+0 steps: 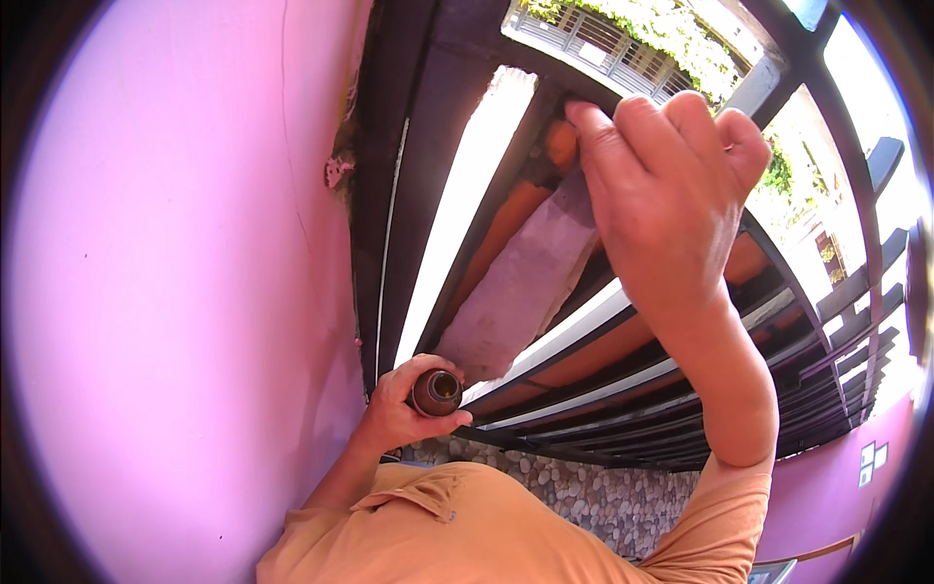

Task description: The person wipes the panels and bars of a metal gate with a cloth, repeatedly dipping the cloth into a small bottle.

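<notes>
A small brown open-topped bottle (437, 393) is held in my left hand (399, 391), low in the view beside the dark gate. My right hand (671, 185) is higher up at the right, its fingers curled and their tips at a dark slat (467, 263) with orange patches; anything between those fingertips is hidden. Below them a pale mauve strip (516, 282) with uneven edges runs along the slat; I cannot tell whether it is a loose sheet or part of the surface.
A pink wall (175, 273) with a crack stands close on my left. The slatted dark metal gate continues to the right, with bright gaps and greenery (681, 49) beyond. Pebble-patterned flooring (603, 496) shows below, and another pink wall (817, 487) is at the lower right.
</notes>
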Available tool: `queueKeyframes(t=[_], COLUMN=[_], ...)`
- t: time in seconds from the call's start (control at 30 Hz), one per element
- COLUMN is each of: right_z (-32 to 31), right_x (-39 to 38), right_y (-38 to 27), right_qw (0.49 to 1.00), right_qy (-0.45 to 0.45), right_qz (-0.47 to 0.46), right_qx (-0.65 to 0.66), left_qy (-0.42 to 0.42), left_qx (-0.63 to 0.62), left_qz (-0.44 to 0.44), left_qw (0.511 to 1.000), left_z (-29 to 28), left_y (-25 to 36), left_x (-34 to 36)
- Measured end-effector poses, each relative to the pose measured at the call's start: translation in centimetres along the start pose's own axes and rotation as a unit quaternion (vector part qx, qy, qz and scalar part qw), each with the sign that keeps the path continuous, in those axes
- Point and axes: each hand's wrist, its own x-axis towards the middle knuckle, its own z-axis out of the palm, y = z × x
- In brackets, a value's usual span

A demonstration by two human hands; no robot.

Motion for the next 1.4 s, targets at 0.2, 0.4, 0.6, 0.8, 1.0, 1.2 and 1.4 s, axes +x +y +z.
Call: queueKeyframes(t=[0.2,0.4,0.6,0.8,1.0,1.2,1.4], right_z=[-1.0,-0.5,-0.6,-1.9,-1.5,-1.3,-2.6], right_x=[-1.0,-0.8,0.2,-2.0,-0.9,-1.0,-2.8], right_y=[-0.9,-1.1,1.2,0.0,-0.7,-0.6,-1.2], right_qw=[0.999,0.999,1.0,0.995,0.994,0.997,0.994], right_qy=[-0.05,-0.035,0.005,-0.086,-0.085,-0.061,-0.095], right_qz=[-0.013,-0.022,-0.017,-0.032,-0.028,-0.018,0.038], right_qx=[0.014,0.019,0.012,0.03,0.059,0.033,0.033], left_qy=[-0.011,0.002,0.008,0.017,0.012,0.001,0.004], left_qx=[-0.006,-0.015,-0.019,-0.023,-0.009,-0.011,-0.02], left_qz=[0.005,0.006,-0.015,0.008,-0.002,0.013,0.035], left_qw=[1.0,1.0,1.0,1.0,1.0,1.0,0.999], left_z=[0.6,0.6,0.5,0.3,0.3,0.5,0.6], left_y=[0.3,0.2,0.0,0.0,-0.2,0.0,-0.4], left_x=[0.3,0.3,0.3,0.2,0.8,1.2,1.6])
